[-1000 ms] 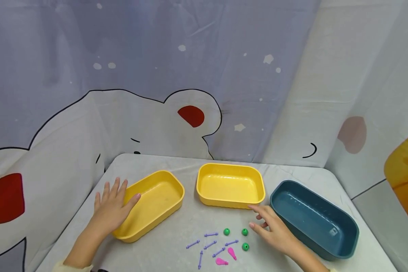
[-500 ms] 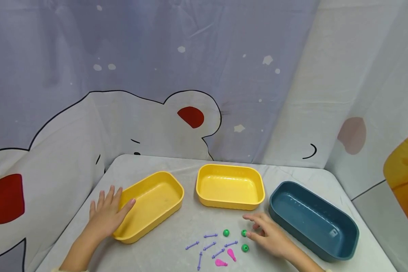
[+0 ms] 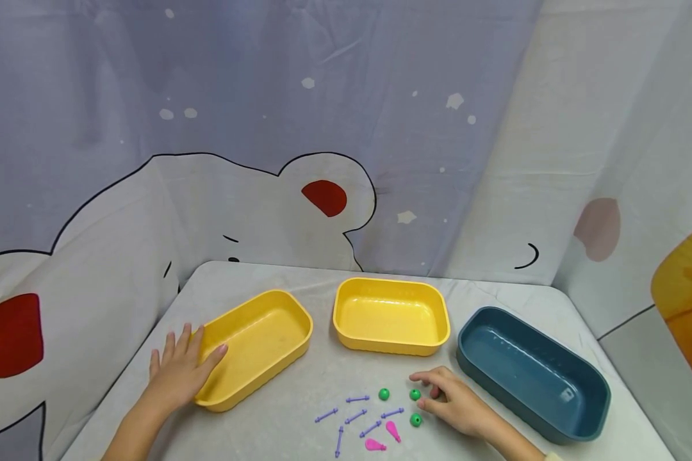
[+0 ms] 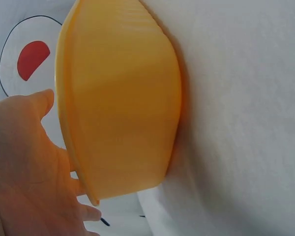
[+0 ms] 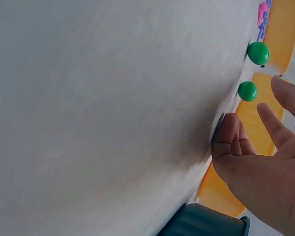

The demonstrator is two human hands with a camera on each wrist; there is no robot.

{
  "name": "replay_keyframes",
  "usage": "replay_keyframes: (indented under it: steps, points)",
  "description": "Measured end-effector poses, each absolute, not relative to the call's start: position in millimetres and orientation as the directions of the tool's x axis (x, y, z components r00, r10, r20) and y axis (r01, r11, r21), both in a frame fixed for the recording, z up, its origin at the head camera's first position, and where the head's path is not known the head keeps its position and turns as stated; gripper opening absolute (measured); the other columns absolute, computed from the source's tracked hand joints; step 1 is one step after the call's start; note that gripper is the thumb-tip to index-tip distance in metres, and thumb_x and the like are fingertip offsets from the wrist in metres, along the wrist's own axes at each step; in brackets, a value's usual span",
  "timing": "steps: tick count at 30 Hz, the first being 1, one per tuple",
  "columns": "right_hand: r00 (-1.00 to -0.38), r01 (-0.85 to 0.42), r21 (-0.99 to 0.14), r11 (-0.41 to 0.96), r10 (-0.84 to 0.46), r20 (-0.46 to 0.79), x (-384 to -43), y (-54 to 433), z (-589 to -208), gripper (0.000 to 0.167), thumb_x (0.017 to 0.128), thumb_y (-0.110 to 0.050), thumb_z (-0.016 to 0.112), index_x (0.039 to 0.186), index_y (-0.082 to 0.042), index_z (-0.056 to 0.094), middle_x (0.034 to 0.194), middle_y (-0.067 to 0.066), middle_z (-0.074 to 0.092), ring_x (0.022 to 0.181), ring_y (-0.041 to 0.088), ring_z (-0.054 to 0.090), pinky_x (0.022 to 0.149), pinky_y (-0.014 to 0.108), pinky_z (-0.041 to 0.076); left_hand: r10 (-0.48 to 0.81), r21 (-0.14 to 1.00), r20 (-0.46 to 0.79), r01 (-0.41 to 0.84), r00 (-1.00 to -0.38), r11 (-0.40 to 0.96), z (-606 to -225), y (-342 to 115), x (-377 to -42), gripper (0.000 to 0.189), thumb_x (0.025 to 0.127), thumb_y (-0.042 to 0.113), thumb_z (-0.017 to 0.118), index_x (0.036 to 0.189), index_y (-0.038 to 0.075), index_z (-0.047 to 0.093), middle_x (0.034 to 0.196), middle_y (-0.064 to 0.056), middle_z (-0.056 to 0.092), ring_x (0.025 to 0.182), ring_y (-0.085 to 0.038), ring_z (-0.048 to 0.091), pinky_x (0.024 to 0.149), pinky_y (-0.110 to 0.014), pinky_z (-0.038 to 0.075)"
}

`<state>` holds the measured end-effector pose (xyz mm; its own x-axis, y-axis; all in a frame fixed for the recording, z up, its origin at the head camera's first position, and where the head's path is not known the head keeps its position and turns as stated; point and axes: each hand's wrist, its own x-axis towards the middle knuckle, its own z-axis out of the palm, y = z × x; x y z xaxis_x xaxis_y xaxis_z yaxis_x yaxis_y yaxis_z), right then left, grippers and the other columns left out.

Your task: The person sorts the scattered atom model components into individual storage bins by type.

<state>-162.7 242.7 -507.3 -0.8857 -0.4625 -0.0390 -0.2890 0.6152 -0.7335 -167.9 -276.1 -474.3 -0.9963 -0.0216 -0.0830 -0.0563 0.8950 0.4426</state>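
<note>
In the head view my left hand (image 3: 175, 378) lies with spread fingers over the near left edge of the left yellow basin (image 3: 272, 371). Its thumb is up by the rim in the left wrist view, with the other fingers partly behind the basin wall (image 4: 123, 113). My right hand (image 3: 452, 403) hovers low by three green beads; its thumb and index finger stand apart at either side of one bead (image 3: 415, 394). Another bead (image 3: 416, 420) is just below the thumb, and a third bead (image 3: 384, 394) sits farther left. Two beads show beyond the fingertips in the right wrist view.
Several purple rods (image 3: 355, 417) and two pink bulb-shaped pieces, one pink piece (image 3: 375, 444) nearer the front, lie left of the beads. Behind them stands a second yellow basin (image 3: 389, 346). A dark blue basin (image 3: 525, 368) is right beside my right forearm.
My right hand has come down and left to the beads. My left hand has slid slightly back toward me along the left basin's edge. The beads, rods and basins stay in place.
</note>
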Motion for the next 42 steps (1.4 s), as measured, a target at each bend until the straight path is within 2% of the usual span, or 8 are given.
replay_keyframes:
  steps: [12, 22, 34, 42]
  points:
    - [-0.892, -0.229, -0.714, 0.661, -0.436, -0.118, -166, 240, -510, 0.027, 0.093, -0.025, 0.075, 0.119, -0.021, 0.072, 0.103, 0.001, 0.052, 0.087, 0.014, 0.048, 0.071, 0.023, 0.041, -0.033, 0.435, -0.065, -0.058, -0.997, 0.898, -485, -275, -167, 0.099, 0.101, 0.07, 0.03, 0.158, -0.008, 0.013, 0.161, -0.038, 0.002, 0.145, -0.063, -0.005, 0.109, -0.078, -0.009]
    - [-0.893, -0.284, -0.671, 0.685, -0.444, -0.075, -167, 236, -512, 0.02, 0.092, -0.023, 0.076, 0.112, -0.02, 0.072, 0.103, -0.001, 0.05, 0.084, 0.008, 0.046, 0.071, 0.022, 0.042, -0.039, 0.389, -0.013, -0.041, -0.999, 0.92, -492, -273, -164, 0.097, 0.102, 0.069, 0.03, 0.158, -0.008, 0.012, 0.161, -0.038, 0.003, 0.147, -0.059, -0.006, 0.11, -0.076, -0.009]
    - [-0.914, -0.278, -0.619, 0.734, -0.4, -0.064, -168, 232, -508, 0.014, 0.09, -0.022, 0.077, 0.103, -0.022, 0.073, 0.095, -0.003, 0.051, 0.076, 0.004, 0.044, 0.064, 0.023, 0.039, -0.05, 0.382, 0.017, -0.039, -0.999, 0.923, -492, -269, -162, 0.096, 0.102, 0.068, 0.028, 0.158, -0.008, 0.015, 0.162, -0.037, 0.004, 0.148, -0.057, -0.005, 0.112, -0.074, -0.007]
    - [-0.905, -0.313, -0.613, 0.725, -0.423, -0.039, -175, 223, -499, 0.014, 0.091, -0.019, 0.075, 0.105, -0.019, 0.073, 0.084, -0.011, 0.057, 0.077, 0.005, 0.05, 0.068, 0.024, 0.044, -0.05, 0.375, 0.038, -0.032, -0.998, 0.927, -493, -269, -161, 0.094, 0.103, 0.067, 0.029, 0.157, -0.009, 0.018, 0.162, -0.037, 0.006, 0.148, -0.057, -0.005, 0.112, -0.075, -0.005]
